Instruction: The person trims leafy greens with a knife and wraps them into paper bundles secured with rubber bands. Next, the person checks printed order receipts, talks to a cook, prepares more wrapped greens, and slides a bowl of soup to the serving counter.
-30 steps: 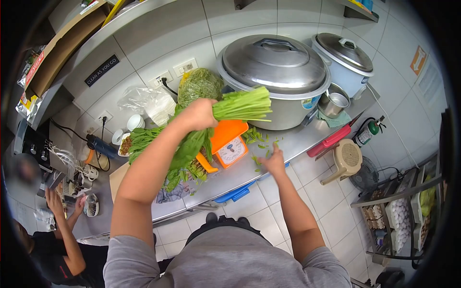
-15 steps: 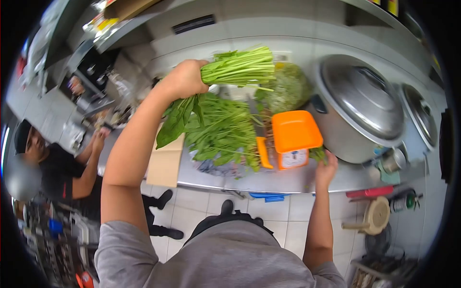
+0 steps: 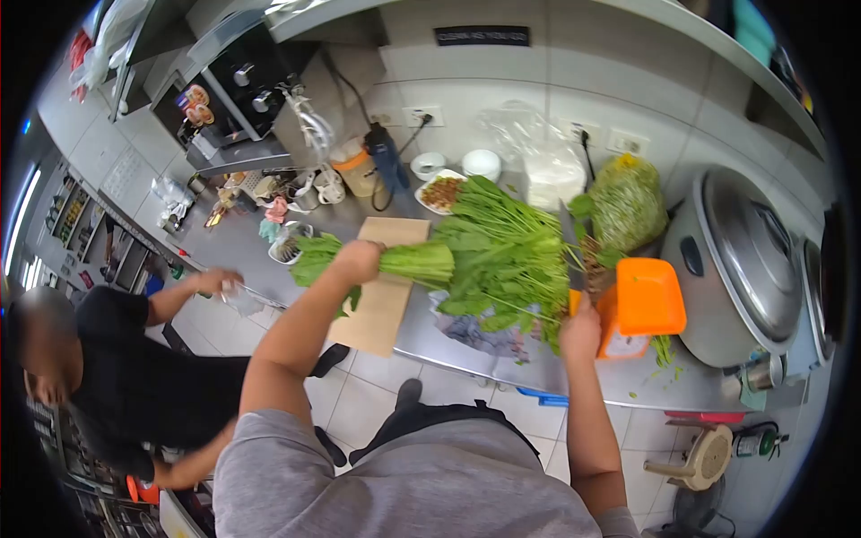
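Observation:
My left hand (image 3: pixel 360 261) is closed around a bunch of leafy greens (image 3: pixel 417 262), its stems pointing right and its leaves left, over a brown board (image 3: pixel 381 309). My right hand (image 3: pixel 581 334) is closed at the orange handle of a knife, whose blade (image 3: pixel 569 235) points away from me beside the pile of greens (image 3: pixel 502 255). Just right of that hand stands an orange kitchen scale (image 3: pixel 649 297). Cut green bits (image 3: pixel 662 351) lie right of the scale. Under the pile is a grey patterned cloth (image 3: pixel 480 334).
A large lidded pot (image 3: pixel 740 269) stands at the right, beside bagged greens (image 3: pixel 626 204). Behind the pile are a dish of chopped food (image 3: pixel 441 192) and white bowls (image 3: pixel 482 164). Another person (image 3: pixel 152 359) stands at the left. A stool (image 3: pixel 708 457) is at the lower right.
The view has swung left. My left hand has lowered the bunch from in front of the wall to above the board. My right hand has moved from right of the scale to the knife handle.

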Demonstrator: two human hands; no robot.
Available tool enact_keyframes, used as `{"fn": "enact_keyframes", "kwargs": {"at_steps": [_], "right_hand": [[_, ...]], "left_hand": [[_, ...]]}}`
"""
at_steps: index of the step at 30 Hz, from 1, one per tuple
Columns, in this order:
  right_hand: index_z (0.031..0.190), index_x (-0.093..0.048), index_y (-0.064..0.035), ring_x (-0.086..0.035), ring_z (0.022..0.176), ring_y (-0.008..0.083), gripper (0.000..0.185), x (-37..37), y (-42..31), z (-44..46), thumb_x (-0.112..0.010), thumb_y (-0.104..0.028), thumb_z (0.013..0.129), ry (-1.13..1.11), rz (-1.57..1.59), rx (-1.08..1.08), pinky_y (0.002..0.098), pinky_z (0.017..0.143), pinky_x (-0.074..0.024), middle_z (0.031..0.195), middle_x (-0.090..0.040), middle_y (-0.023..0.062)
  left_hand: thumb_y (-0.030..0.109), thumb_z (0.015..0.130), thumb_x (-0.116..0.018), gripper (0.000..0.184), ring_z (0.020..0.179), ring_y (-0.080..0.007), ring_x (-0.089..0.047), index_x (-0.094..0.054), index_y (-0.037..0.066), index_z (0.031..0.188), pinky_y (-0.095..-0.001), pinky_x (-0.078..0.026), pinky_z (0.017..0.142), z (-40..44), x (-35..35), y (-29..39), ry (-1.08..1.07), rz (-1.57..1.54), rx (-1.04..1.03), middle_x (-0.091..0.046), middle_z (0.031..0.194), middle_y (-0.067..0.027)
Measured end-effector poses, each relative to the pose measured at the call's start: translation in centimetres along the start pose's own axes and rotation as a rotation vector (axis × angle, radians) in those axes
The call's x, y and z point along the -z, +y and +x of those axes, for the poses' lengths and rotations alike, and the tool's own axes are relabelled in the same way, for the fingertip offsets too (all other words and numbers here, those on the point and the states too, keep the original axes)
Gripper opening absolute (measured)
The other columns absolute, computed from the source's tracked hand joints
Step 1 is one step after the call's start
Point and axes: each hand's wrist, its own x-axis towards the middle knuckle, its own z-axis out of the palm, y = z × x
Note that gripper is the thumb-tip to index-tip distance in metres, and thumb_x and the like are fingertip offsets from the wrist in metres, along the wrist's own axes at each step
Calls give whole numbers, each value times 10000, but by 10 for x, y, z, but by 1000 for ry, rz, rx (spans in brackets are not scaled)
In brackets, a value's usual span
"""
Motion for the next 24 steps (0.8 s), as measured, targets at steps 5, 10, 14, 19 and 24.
{"fn": "enact_keyframes", "kwargs": {"at_steps": [5, 10, 14, 19, 24], "right_hand": [[1314, -433, -53, -611, 979, 424, 541, -24, -10, 34, -565, -77, 790, -148, -91, -275, 481, 859, -494, 1072, -612, 253], [1250, -481, -22, -644, 876, 379, 489, 13, -39, 50, -570, -85, 774, 46, -85, -276, 444, 776, -520, 986, -644, 237], [1110, -524, -15, -567, 572, 221, 302, 81, -101, 50, -553, -133, 834, -251, 609, -752, 339, 510, -476, 813, -606, 121], [1065, -517, -71, -499, 478, 125, 186, 79, -179, 13, -507, -181, 916, -72, 698, -640, 269, 416, -422, 751, -546, 46], [1258, -491, -83, -479, 476, 90, 347, 26, -293, -32, -533, -119, 916, -205, 775, -516, 228, 406, -398, 693, -527, 3]], "left_hand": [[143, 683, -659, 400, 919, -354, -645, -633, 44, 1070, -436, -507, 822, 30, -70, -50, 16, -119, -157, -674, 952, -198], [254, 647, -765, 717, 1143, -373, -547, -485, 66, 1280, -485, -419, 949, 50, -120, -67, -211, -218, -184, -571, 1204, -186], [350, 600, -831, 1035, 1260, -373, -444, -300, 87, 1449, -569, -273, 1071, 33, -100, -83, -196, -340, -271, -480, 1322, -190], [383, 576, -857, 1269, 1290, -389, -388, -62, 114, 1528, -659, -57, 1118, 9, -112, -124, -56, -173, -314, -434, 1329, -233], [302, 577, -854, 1210, 1275, -398, -396, -128, 62, 1515, -662, -51, 1115, 25, -129, -142, -250, -393, -283, -463, 1292, -217]]}}
